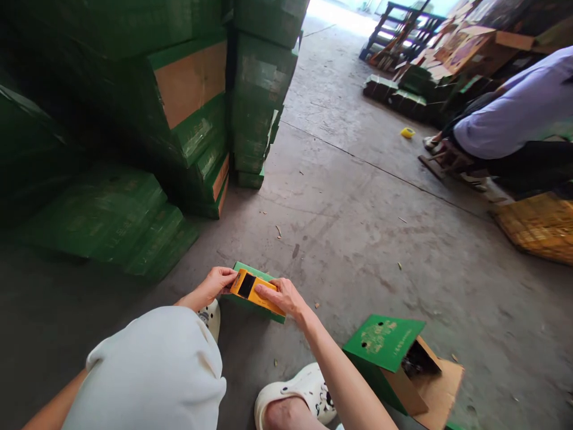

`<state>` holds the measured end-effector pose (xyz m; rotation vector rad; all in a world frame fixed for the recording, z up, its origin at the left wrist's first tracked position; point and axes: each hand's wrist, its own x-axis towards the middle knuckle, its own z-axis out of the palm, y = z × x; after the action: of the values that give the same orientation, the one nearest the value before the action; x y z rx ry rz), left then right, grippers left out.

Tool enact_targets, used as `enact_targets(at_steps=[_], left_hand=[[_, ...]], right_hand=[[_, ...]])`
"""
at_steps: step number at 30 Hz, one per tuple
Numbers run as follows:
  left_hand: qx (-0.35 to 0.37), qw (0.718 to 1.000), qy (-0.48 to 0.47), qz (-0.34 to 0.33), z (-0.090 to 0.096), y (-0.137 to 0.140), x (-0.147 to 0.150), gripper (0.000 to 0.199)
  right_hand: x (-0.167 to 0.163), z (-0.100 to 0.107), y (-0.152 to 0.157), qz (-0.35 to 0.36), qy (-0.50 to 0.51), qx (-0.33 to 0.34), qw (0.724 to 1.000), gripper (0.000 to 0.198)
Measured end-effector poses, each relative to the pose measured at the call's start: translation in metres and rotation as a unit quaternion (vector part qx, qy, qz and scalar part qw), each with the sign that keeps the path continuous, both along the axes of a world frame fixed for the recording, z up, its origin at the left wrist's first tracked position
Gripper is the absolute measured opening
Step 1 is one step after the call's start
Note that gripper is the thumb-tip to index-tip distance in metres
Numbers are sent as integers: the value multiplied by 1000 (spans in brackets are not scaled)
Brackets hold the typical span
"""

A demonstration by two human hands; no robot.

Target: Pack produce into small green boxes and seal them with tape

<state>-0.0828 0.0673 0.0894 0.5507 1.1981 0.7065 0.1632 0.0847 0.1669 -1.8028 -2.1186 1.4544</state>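
Note:
Low in front of me, my right hand grips a flat orange-yellow pack with a black panel, its thumb lying across the top. The pack lies over a narrow green box, which shows behind and below it. At the left end of both, my left hand has its fingers pinched together. What sits between those fingers is hidden. To the right, on the floor, an open green carton lies with its brown flaps spread and dark contents inside.
Stacks of green cartons rise at the left. My white clogs flank the work. At the right, a person in a lilac top bends near a woven basket. Yellow tape roll and a blue pallet lie farther off.

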Motion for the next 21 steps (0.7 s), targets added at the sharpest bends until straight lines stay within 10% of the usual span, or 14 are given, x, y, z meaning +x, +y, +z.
enact_targets(at_steps=[21], left_hand=[[147,971,171,84,-16,21,-65,44]], right_hand=[[2,13,-4,26,-165,43,985,60]])
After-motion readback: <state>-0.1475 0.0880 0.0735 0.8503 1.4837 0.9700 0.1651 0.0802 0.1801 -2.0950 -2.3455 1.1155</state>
